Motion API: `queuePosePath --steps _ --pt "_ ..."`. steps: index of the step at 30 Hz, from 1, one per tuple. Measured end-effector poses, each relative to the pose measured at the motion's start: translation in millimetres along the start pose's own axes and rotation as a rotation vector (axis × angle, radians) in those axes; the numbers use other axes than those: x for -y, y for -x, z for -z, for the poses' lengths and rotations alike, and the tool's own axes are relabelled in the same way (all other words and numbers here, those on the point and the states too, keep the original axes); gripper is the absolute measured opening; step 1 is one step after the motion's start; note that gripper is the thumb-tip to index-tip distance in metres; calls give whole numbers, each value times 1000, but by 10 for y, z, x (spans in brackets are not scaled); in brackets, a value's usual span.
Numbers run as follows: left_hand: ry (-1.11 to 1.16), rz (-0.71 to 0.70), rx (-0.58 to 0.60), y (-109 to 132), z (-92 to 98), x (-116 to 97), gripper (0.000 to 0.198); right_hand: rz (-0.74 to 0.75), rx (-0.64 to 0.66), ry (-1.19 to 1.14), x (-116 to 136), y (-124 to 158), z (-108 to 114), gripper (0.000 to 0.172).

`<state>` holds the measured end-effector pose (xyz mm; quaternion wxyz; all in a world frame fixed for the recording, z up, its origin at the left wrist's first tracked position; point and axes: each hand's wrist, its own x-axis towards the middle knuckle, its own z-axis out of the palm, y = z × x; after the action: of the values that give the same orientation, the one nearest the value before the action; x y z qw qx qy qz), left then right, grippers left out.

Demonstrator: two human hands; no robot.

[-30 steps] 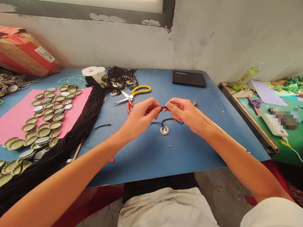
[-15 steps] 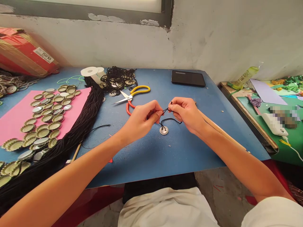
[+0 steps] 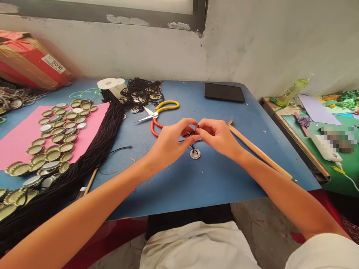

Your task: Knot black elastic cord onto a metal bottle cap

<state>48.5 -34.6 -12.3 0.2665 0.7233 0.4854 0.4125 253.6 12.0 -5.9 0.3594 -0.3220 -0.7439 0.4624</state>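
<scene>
My left hand [image 3: 169, 142] and my right hand [image 3: 217, 136] meet fingertip to fingertip above the blue table [image 3: 174, 179]. Both pinch a thin black cord [image 3: 193, 134] between thumb and fingers. The cord runs down through a silver bottle cap [image 3: 195, 153] that lies on the table just below my fingers. Part of the cord is hidden inside my hands.
Yellow-and-orange scissors [image 3: 157, 112] lie behind my left hand. A thick bundle of black cords [image 3: 92, 149] and several bottle caps on pink paper [image 3: 17, 145] fill the left. A wooden stick [image 3: 260, 153] lies on the right, a black tablet [image 3: 224, 92] at the back.
My hands have come closer together and dropped slightly toward the cap. The loop of cord that hung between them has shortened and is mostly hidden.
</scene>
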Motion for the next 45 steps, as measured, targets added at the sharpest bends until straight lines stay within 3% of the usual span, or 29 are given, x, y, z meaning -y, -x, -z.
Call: queuePosePath --steps 4,8,12,16,20,22,26,30,32,34,37,40,45 --pt "-87 -34 -89 -25 59 12 10 -77 70 -31 8 -16 51 33" --pt "6 8 -271 -137 246 49 24 -140 139 -58 12 -62 194 42" --pt "187 32 -477 -282 572 133 34 -147 293 -61 45 -67 301 39" --pt "258 101 -576 -394 957 377 29 -134 418 -95 79 -56 359 28" --pt "328 231 -604 -474 1151 695 46 -133 372 -162 50 -58 389 22" --pt "331 292 -574 -501 1136 814 51 -176 316 -182 9 -64 387 23" --pt "212 362 -527 -512 1004 920 38 -203 159 -70 -94 -98 369 25" --pt "-110 159 -565 -463 871 826 31 -73 -20 285 -169 -133 392 26" --pt "-167 69 -466 -417 777 691 21 -54 58 406 -172 -128 413 16" --pt "-177 12 -372 -358 658 520 13 -61 237 483 -150 -105 423 11" --pt "-238 -73 -286 -267 484 280 16 -46 405 639 -100 -62 403 9" --pt "-288 -104 -223 -207 382 162 19 -8 401 765 -84 -40 358 13" --pt "-301 -104 -147 -192 327 207 21 75 361 796 -178 -59 278 14"
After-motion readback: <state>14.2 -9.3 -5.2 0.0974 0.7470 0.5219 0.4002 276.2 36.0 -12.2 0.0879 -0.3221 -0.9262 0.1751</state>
